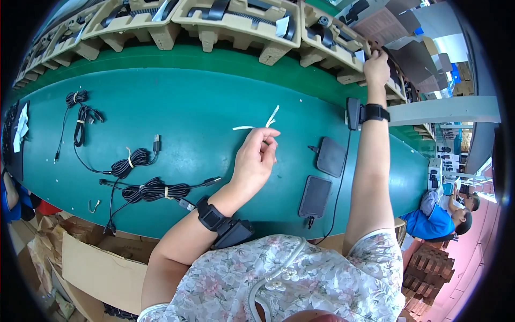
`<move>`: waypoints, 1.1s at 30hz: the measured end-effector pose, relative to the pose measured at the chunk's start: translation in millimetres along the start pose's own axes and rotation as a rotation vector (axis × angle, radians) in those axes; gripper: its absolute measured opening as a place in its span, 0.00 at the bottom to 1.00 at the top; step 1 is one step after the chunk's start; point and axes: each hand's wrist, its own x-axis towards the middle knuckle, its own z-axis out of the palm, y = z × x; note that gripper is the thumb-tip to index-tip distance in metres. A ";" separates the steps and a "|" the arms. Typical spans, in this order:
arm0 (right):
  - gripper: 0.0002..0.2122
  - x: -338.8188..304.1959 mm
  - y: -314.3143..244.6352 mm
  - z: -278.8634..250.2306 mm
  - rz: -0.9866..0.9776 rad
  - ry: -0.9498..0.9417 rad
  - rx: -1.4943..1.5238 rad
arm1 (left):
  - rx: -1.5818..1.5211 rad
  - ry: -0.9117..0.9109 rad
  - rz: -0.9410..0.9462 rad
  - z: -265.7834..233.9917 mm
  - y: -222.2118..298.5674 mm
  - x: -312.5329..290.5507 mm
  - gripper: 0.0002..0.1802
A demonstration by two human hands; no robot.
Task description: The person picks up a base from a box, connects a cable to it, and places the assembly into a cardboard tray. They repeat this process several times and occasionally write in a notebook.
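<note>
My left hand (256, 156) hovers over the green table (188, 107), its fingers loosely curled and nothing visible in them. White twist ties (272, 116) lie just beyond its knuckles. My right arm stretches far to the right. There my right hand (377, 70) is closed at the edge of a tan moulded tray (335, 51); what its fingers grip is hidden. Two flat black rectangular devices (331, 156) (315, 197) with short plugs lie between my arms. Bundled black cables (155, 190) (131, 162) lie to the left of my left hand.
Several tan trays (236, 24) with black parts line the far side. Smaller cable coils (76, 97) lie at the left. A grey post (445, 110) stands at the right. An open cardboard box (104, 268) is below the near edge. Other people (432, 221) sit at the far right.
</note>
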 end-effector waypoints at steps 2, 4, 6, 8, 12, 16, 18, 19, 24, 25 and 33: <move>0.20 12.5 12.8 -13.7 -0.058 -0.074 -0.118 | 0.011 -0.009 0.004 4.6 2.9 3.5 0.11; 0.21 39.6 13.1 -13.0 -0.142 -0.249 -0.291 | 0.037 0.003 0.031 5.0 -1.1 2.3 0.11; 0.22 48.4 15.0 -7.1 -0.155 -0.342 -0.345 | 0.074 -0.002 0.026 4.3 -3.0 -3.0 0.11; 0.21 46.2 18.7 2.5 -0.283 -0.318 -0.425 | 0.126 0.014 0.069 4.6 -4.4 1.6 0.11; 0.20 6.9 41.4 -17.3 -0.577 0.317 -0.551 | 0.122 -0.012 0.036 9.5 -1.3 5.0 0.10; 0.22 -113.4 2.0 -106.7 -0.722 -0.058 -0.146 | 0.203 0.028 0.189 5.8 -11.5 2.6 0.09; 0.24 -163.7 5.7 -133.2 -0.796 -0.269 -0.110 | 0.266 0.000 0.209 3.9 -5.7 -1.5 0.11; 0.24 -183.3 18.7 -128.8 -0.758 -0.352 -0.148 | 0.335 -0.025 0.221 3.0 -2.4 -3.6 0.14; 0.22 -203.5 33.3 -132.2 -0.623 -0.697 -0.017 | 0.465 -0.047 0.527 15.0 3.7 -7.8 0.22; 0.22 -208.4 27.3 -133.9 -0.626 -0.688 -0.014 | 0.468 -0.045 0.536 15.8 2.8 -8.6 0.22; 0.15 -221.7 -33.9 -153.6 -1.000 -0.553 0.423 | 0.670 -0.067 0.319 8.8 2.2 -5.8 0.26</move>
